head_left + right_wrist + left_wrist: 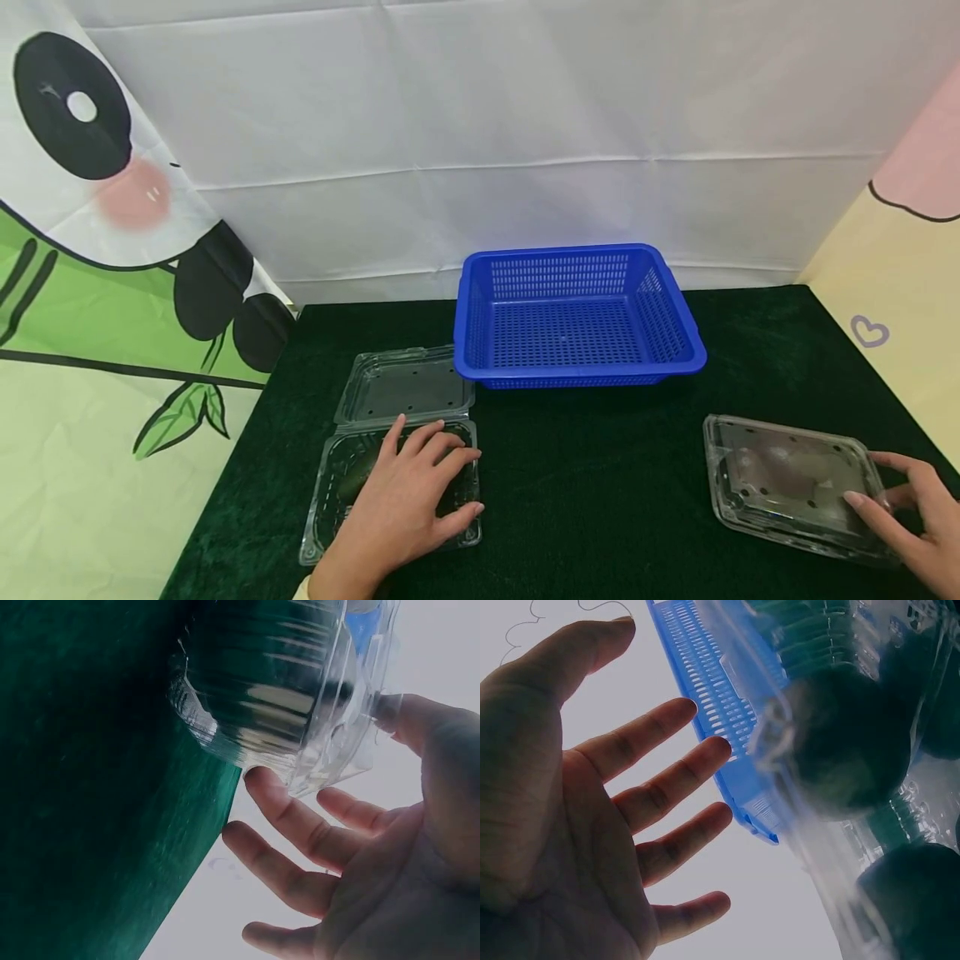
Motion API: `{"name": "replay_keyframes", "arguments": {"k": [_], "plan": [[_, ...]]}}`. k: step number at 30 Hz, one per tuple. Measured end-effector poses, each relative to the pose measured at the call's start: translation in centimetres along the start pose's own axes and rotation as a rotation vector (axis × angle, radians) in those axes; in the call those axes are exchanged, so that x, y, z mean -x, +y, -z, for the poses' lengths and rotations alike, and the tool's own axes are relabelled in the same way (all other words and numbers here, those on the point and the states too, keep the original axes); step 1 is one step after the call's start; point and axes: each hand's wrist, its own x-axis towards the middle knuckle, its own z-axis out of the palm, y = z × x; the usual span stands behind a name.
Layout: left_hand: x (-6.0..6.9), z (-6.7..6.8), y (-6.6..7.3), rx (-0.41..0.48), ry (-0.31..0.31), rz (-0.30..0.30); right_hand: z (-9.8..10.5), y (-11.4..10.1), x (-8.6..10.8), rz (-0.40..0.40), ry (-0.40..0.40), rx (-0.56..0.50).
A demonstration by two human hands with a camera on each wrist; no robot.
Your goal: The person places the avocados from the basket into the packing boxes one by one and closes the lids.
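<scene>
Your right hand (915, 517) pinches the closed clear container (798, 492) at its end farther from the blue basket (577, 373), thumb over the lid's edge, the other fingers spread, at least one against the wall; your left hand (408, 500) holds nothing, fingers fanned wide over the hinged clear container (313, 517) at the basket's near left; whether a fingertip touches its plastic, I cannot tell; dark rounded items (847, 742) lie inside it, and its lid (408, 387) is folded back toward the basket's near left corner.

The closed container sits to the basket's near right, blurred brownish shapes behind its lid; from your right fingers it stretches leftward, its long axis roughly sideways, the far end slanting closer to the basket; I judge that axis matters most, as your right hand, at the short end, is much the nearer; green cloth (600, 483) spreads before the basket.
</scene>
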Motion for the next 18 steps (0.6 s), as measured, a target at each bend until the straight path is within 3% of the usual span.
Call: {"name": "replay_keyframes", "arguments": {"k": [4,6,11,18], "plan": [[0.0,0.1,0.0,0.004,-0.005,0.002,0.3,-0.9,-0.6,0.022,-0.029,0.086],[-0.1,0.1,0.0,0.005,-0.011,0.002,0.5,-1.7,-0.9,0.024,-0.083,0.124],[-0.2,0.0,0.1,0.000,-0.020,-0.001,0.4,-3.9,-1.7,0.086,-0.195,0.119],[-0.5,0.0,0.5,0.017,0.000,-0.025,-0.9,-6.9,-2.3,0.176,-0.259,0.044]]}}
